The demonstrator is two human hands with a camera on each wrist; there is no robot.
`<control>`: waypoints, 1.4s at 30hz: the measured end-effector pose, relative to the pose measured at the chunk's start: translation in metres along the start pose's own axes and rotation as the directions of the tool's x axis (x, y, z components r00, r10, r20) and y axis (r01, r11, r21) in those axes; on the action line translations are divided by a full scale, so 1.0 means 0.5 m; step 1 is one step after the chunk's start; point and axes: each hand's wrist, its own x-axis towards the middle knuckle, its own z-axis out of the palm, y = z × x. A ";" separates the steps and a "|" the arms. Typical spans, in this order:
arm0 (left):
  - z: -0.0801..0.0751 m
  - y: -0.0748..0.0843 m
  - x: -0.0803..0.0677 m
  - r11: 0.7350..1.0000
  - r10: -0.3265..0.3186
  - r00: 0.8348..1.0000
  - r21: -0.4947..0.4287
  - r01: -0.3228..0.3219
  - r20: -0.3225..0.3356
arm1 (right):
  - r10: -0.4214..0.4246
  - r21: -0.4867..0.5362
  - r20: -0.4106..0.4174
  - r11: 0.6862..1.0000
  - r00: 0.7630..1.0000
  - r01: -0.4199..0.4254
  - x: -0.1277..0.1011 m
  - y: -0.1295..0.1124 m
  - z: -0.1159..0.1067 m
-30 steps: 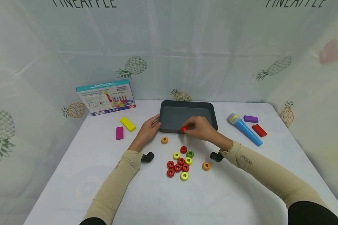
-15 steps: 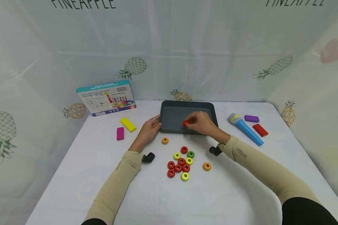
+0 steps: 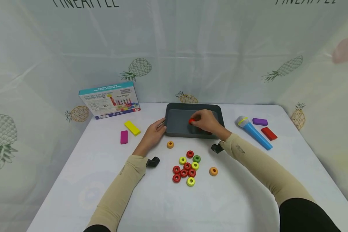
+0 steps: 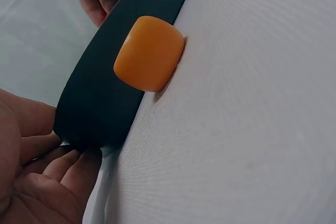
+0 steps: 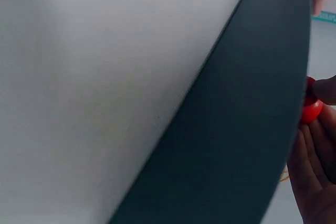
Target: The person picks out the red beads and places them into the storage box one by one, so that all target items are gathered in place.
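Overhead, from the head camera, the right hand (image 3: 204, 121) hangs over the inside of the dark grey tray (image 3: 177, 127), its grip pinched on a red ring (image 3: 191, 121) held at the fingertips above the tray floor, toward the middle. The left hand (image 3: 153, 132) rests against the tray's left near corner, fingers laid fairly straight along the rim. Just in front of the tray lies an orange ring (image 3: 170, 144), and nearer the person a cluster of red, yellow and green rings (image 3: 187, 167) sits on the white tabletop (image 3: 235, 193), with a second orange ring (image 3: 213, 171) a little to its right. Left of the tray lie a yellow block (image 3: 132, 128) and a magenta block (image 3: 123, 137), with a printed box (image 3: 109, 100) standing behind them; on the right are a blue toy microphone (image 3: 253, 132), a purple block (image 3: 260, 121) and a red block (image 3: 268, 133). Next, the left wrist view shows the left hand's fingertips (image 4: 68, 166) touching the tray's corner (image 4: 100, 108), the orange ring (image 4: 149, 53) close beside the tray's outer wall. Lastly, the right wrist view is mostly tray wall (image 5: 236, 129), with the red ring (image 5: 311, 109) peeking past its edge, held between thumb and fingers (image 5: 315, 171).
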 end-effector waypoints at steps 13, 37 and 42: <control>-0.001 0.003 -0.002 1.000 0.005 1.000 0.003 -0.005 -0.006 | 0.053 -0.036 0.037 0.998 0.998 -0.051 0.020 0.027 0.016; 0.001 0.006 -0.002 1.000 -0.004 1.000 -0.003 0.004 -0.001 | 0.042 -0.024 -0.004 0.999 0.999 -0.042 0.005 0.025 0.006; 0.000 0.004 0.000 1.000 -0.003 1.000 0.004 0.003 -0.001 | 0.044 -0.007 -0.001 0.999 0.999 -0.044 -0.007 0.011 0.002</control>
